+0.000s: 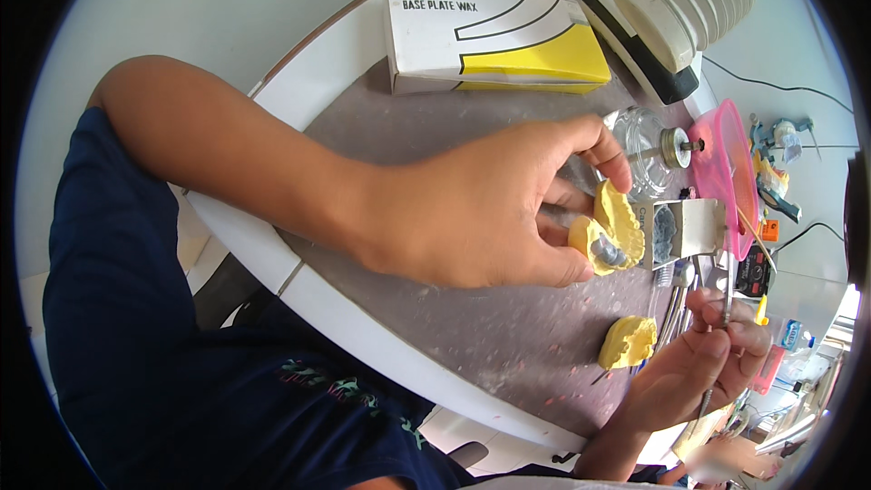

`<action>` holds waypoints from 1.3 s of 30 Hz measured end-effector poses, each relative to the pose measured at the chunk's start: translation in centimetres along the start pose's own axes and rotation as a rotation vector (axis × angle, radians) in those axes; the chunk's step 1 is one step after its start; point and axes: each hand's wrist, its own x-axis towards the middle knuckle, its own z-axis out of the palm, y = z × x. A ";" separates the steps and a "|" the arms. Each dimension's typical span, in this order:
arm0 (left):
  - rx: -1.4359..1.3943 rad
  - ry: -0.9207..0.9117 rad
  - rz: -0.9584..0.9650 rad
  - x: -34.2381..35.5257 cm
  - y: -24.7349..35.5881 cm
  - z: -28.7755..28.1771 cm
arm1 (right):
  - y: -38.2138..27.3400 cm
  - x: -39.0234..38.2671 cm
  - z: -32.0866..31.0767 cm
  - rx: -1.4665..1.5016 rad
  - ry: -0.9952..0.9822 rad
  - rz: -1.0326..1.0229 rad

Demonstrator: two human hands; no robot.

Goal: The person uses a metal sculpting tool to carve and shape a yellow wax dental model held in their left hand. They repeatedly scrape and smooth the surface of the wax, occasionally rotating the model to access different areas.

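Note:
My left hand (494, 209) reaches across from the left and holds a yellow dental cast (621, 222) between thumb and fingers, above the table. A greyish patch (606, 250) shows on the cast's inner side. My right hand (694, 372), at the lower right, pinches a thin metal hand instrument (729, 286) between thumb and fingertips. The instrument is apart from the cast, and its far tip is hard to make out. A second yellow dental cast (628, 343) lies on the table beside my right hand.
Behind my left fingers stands a glass spirit lamp (649, 154). Nearby are a small open box (665, 231) with dark contents, a pink basket (730, 159) and several metal tools (673, 308). A white-and-yellow box (508, 41) and ribbed white hose (685, 4) stand at the far side.

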 end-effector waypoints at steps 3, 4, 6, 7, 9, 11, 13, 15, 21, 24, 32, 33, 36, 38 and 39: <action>0.127 -0.029 0.145 -0.3 -0.2 -0.2 | 0.2 0.3 -0.7 0.032 0.026 -0.018; 0.174 -0.038 0.194 -0.3 -0.1 -0.1 | 0.0 0.4 -0.6 0.012 0.068 0.011; 0.242 -0.047 0.276 -0.2 0.2 0.1 | -0.6 0.5 -0.3 -0.024 0.151 0.064; 0.263 -0.047 0.310 -0.3 0.4 0.3 | -0.5 0.7 -0.8 0.027 0.117 0.069; 0.325 -0.037 0.365 -0.5 0.7 0.4 | -0.2 0.9 -1.0 0.103 0.052 0.118; 0.404 -0.003 0.395 -0.8 0.7 0.3 | 0.2 1.2 -0.3 0.169 0.038 0.178; 0.456 0.043 0.403 -1.0 0.8 0.3 | 0.5 1.6 -0.1 0.135 0.044 0.203; 0.482 0.100 0.416 -1.0 0.8 0.3 | 0.9 2.0 0.0 0.116 0.029 0.209; 0.509 0.184 0.396 -1.0 0.4 0.0 | 1.3 2.7 0.5 0.122 0.003 0.256; 0.500 0.172 0.366 -1.0 0.5 0.0 | 1.6 2.8 0.9 0.120 0.020 0.253; 0.495 0.157 0.351 -0.7 0.8 0.0 | 2.2 3.1 0.8 0.120 0.028 0.252; 0.493 0.156 0.339 -0.7 0.8 0.0 | 2.2 3.1 0.9 0.122 0.027 0.248; 0.481 0.156 0.339 -0.7 0.8 -0.1 | 2.4 3.1 1.0 0.131 0.026 0.244; 0.468 0.159 0.350 -0.7 0.6 -0.1 | 2.4 3.1 0.9 0.131 0.027 0.240; 0.454 0.159 0.359 -0.5 0.5 -0.1 | 2.4 3.0 0.7 0.129 0.030 0.238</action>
